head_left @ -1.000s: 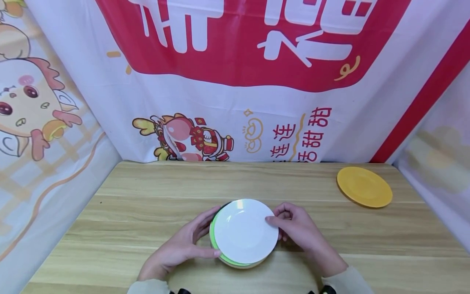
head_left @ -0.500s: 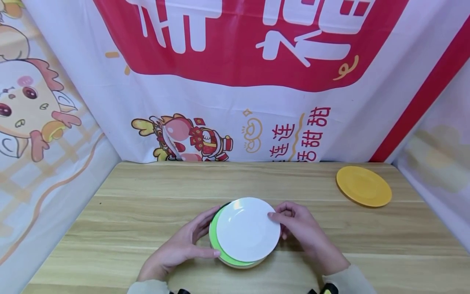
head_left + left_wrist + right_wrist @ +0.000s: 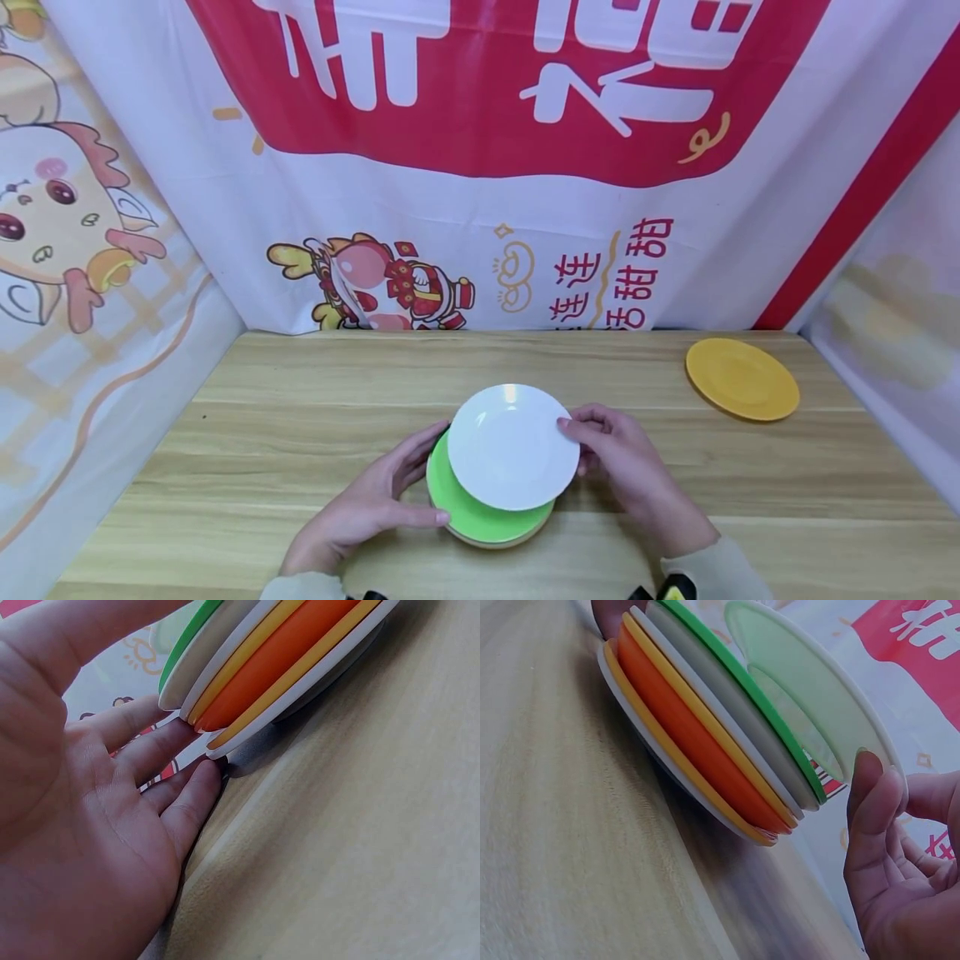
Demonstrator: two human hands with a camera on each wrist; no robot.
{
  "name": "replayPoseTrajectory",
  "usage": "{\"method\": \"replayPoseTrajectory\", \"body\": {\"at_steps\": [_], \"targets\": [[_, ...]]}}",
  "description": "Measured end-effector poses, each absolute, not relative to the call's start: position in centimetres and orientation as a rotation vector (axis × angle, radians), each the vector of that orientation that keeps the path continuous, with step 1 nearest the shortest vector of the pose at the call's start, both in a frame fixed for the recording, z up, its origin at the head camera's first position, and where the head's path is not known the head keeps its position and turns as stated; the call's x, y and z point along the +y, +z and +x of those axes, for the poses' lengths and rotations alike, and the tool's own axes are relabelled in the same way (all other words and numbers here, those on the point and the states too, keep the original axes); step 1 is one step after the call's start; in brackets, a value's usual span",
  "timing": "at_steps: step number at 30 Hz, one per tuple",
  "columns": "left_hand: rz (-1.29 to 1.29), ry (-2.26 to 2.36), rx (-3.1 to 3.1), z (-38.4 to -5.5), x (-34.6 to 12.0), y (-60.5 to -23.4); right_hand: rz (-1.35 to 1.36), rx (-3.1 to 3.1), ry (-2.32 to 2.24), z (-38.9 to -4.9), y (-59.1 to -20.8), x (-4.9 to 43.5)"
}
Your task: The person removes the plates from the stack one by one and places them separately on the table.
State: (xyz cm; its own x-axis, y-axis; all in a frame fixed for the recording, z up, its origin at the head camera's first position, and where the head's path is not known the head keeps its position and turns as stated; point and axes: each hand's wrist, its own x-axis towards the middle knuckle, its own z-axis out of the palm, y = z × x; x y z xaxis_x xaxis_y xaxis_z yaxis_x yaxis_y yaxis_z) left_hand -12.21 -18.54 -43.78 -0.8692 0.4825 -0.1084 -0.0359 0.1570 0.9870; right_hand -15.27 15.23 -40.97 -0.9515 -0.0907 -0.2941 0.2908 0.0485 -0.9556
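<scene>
A white plate [image 3: 513,446] is pinched at its right rim between the thumb and fingers of my right hand [image 3: 618,467]. In the right wrist view it hangs clear above the stack, its pale underside showing. Directly below lies a green plate [image 3: 487,523], topmost of a stack that has white, yellow and orange plates [image 3: 682,727] under it. My left hand [image 3: 371,500] holds the stack at its left side, thumb at the green rim. In the left wrist view the fingertips [image 3: 195,780] touch the edges of the lower plates.
A lone yellow plate [image 3: 742,379] lies at the back right of the wooden table [image 3: 300,375]. Printed cloth [image 3: 420,183] hangs behind the table and along both sides.
My right hand has lifted the white plate off the green one and moved it away from me and slightly right, baring more green. My left hand has stayed at the stack.
</scene>
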Motion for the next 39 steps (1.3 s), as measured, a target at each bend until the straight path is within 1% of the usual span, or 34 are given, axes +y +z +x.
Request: {"method": "replayPoseTrajectory", "body": {"at_steps": [10,25,39], "targets": [[0.476,1.779,2.034,-12.1,-18.6,-44.0,0.287,2.036,-2.078,-15.7,-40.6,16.3],[0.471,1.789,2.032,-12.1,-18.7,-43.9,0.462,2.018,-2.091,-16.7,-41.4,17.5],[0.433,1.761,2.045,-12.1,-18.5,-43.8,0.506,2.038,-2.109,-16.8,-42.3,18.0]]}}
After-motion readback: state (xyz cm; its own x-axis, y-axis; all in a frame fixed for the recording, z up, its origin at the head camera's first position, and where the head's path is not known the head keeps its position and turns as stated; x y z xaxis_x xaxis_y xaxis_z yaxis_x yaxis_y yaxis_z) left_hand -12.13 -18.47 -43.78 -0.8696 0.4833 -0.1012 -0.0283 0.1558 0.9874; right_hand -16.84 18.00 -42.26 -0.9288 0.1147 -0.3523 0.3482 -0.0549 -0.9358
